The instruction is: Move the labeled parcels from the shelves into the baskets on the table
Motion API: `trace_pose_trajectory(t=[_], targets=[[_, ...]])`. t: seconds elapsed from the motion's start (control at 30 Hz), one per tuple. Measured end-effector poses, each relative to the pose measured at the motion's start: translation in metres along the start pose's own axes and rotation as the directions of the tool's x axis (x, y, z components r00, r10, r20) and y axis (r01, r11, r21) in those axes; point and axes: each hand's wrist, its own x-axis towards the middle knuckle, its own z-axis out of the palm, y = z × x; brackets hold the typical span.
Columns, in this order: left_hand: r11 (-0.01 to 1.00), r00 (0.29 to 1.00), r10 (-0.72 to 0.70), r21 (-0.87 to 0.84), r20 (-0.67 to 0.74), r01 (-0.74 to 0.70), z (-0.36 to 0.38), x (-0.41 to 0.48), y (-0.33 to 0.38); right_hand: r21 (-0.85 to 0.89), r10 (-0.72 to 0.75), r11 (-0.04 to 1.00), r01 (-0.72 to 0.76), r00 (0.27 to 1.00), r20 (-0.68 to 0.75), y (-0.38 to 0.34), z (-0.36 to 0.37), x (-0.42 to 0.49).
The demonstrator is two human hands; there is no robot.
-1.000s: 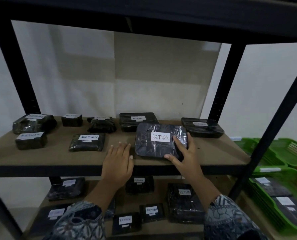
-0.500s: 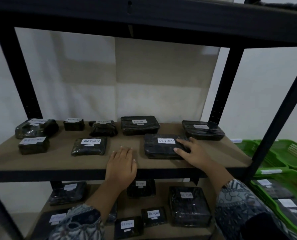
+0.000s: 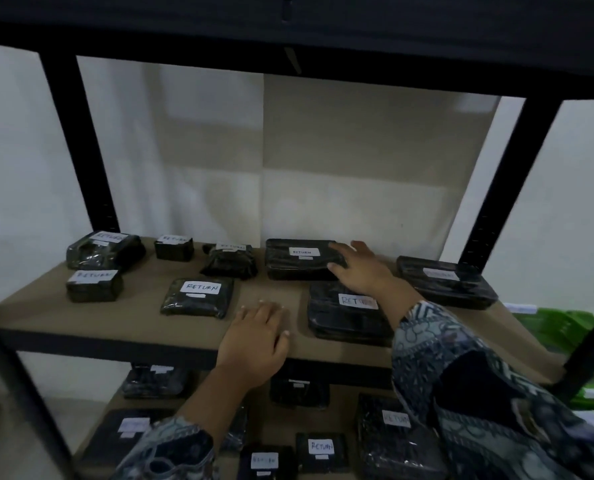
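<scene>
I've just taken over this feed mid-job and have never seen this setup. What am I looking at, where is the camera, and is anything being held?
There is no machine here. A person works with two bare hands, and the picture comes from a camera worn on their head, looking forward and down. In front stands a dark metal rack with a brown shelf board. On it lie black wrapped parcels with white labels, several reading RETURN; more lie on the shelf below. The left hand rests flat on the board near its front edge, holding nothing. The right hand reaches to the flat parcel at the back, its spread fingers at that parcel's right end; the parcel is not lifted. Green baskets show at the right edge, blurred.
</scene>
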Motion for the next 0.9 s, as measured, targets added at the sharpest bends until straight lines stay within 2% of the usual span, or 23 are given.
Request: trace_pose_trajectory(t=[0.27,0.4,0.57,0.73,0.9], targets=[[1.0,1.0,-0.009,-0.008,0.001,0.009,0.003,0.001,-0.002,0.21,0.098,0.969,-0.128,0.984,0.149,-0.008,0.009,0.034],[1.0,1.0,-0.013,0.003,-0.017,0.014,0.002,0.0,0.0,0.313,0.121,0.936,-0.161,0.982,0.142,-0.006,0.014,0.04],[1.0,0.999,-0.009,-0.027,-0.037,0.008,0.002,0.0,0.001,0.472,0.24,0.852,-0.228,0.97,0.035,-0.004,0.013,0.039],[1.0,0.999,-0.009,-0.007,-0.045,0.009,0.004,0.001,0.0,0.477,0.341,0.819,-0.32,0.939,0.045,-0.006,0.012,0.04],[1.0,0.999,-0.004,-0.004,-0.043,0.004,0.004,0.001,-0.001,0.494,0.323,0.81,-0.316,0.944,0.075,-0.007,0.009,0.036]])
